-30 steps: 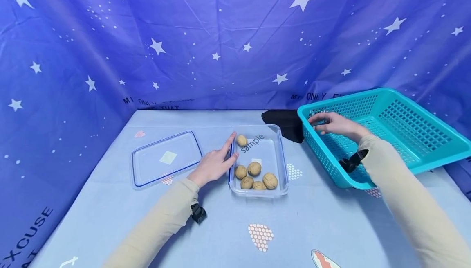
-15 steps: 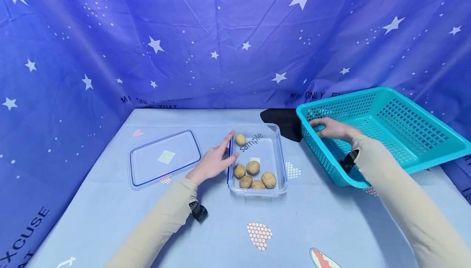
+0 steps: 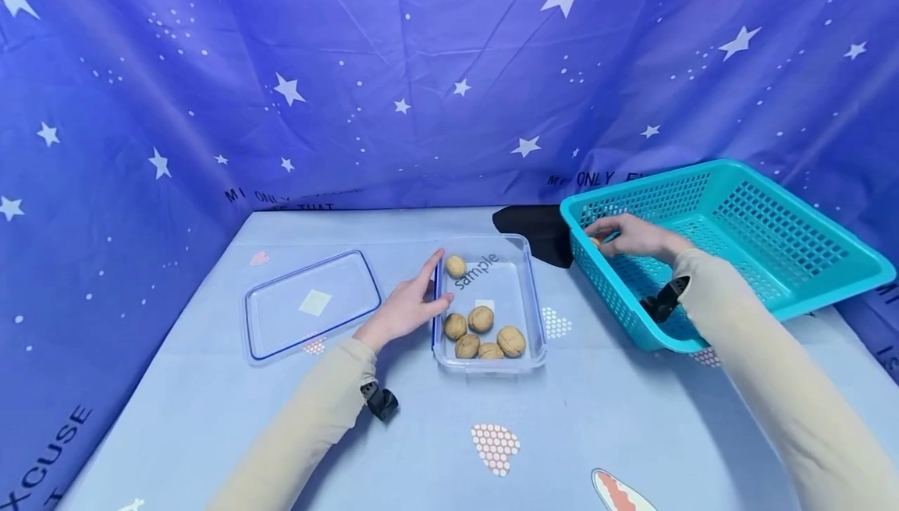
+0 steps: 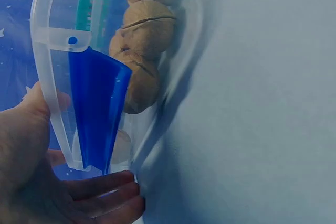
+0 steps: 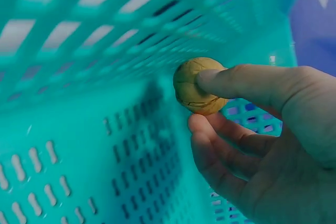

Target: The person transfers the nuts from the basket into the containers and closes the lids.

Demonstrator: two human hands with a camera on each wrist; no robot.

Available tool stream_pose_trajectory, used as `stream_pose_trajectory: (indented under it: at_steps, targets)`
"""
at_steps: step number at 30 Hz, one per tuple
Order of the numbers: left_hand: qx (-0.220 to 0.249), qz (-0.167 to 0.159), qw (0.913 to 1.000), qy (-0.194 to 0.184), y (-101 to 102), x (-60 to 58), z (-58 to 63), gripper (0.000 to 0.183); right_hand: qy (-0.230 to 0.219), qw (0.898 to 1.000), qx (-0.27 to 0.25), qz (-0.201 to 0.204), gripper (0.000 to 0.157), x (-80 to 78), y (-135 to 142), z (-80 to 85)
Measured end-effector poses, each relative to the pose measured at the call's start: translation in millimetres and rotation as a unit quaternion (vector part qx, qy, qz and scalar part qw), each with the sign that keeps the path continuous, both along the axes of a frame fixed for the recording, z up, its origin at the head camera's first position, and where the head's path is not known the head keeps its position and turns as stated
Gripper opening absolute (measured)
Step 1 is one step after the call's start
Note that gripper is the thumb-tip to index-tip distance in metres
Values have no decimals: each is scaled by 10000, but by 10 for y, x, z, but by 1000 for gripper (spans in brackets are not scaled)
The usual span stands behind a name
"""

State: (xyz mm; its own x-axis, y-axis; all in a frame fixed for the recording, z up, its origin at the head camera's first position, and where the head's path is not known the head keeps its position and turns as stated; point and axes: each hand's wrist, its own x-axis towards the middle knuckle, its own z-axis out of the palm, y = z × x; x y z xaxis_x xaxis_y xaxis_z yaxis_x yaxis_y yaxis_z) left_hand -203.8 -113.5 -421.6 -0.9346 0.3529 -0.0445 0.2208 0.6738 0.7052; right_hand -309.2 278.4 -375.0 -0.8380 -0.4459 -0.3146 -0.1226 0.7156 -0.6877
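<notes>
In the head view my right hand (image 3: 635,236) is inside the teal basket (image 3: 730,310), at its left wall. It pinches a walnut (image 5: 199,86) between thumb and fingers, lifted off the basket's floor in the right wrist view. My left hand (image 3: 406,310) rests against the left side of a clear plastic container (image 3: 521,292), thumb and index finger on its rim, the other fingers straight beside the blue clasp (image 4: 100,108). Inside the container, one walnut (image 3: 455,266) lies in the far left corner and several walnuts (image 3: 481,319) lie at the near end.
A clear lid (image 3: 344,285) with a blue seal lies flat left of the container. Behind the container, a black patch (image 3: 534,234) reaches toward the basket. Blue star-patterned cloth (image 3: 421,152) hangs behind and at the sides of the table (image 3: 393,448).
My right hand reached lower at the basket's left wall, took hold of a walnut and rose slightly with it. My left hand stays at the container.
</notes>
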Motion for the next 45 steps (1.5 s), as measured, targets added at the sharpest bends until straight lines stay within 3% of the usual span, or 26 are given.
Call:
stream_pose_trajectory:
  at_steps: [8, 15, 24, 35, 45]
  targets:
    - [-159, -341, 9993, 9, -13, -43, 28, 85, 108, 9990, -394, -156, 46, 49, 25, 149]
    - [-239, -373, 9988, -202, -21, -70, 72, 86, 407, 9968, -576, -363, 47, 123, 114, 352]
    - [-314, -392, 9986, -187, -23, -84, 74, 86, 510, 9946, -755, -505, 47, 254, 104, 545]
    - [-286, -390, 9986, -225, -34, -60, 82, 85, 654, 9926, -1004, -179, 43, 360, -201, 651]
    - [-367, -271, 9987, -230, -46, -37, 93, 84, 636, 9915, -1049, 443, 39, 437, -579, 606]
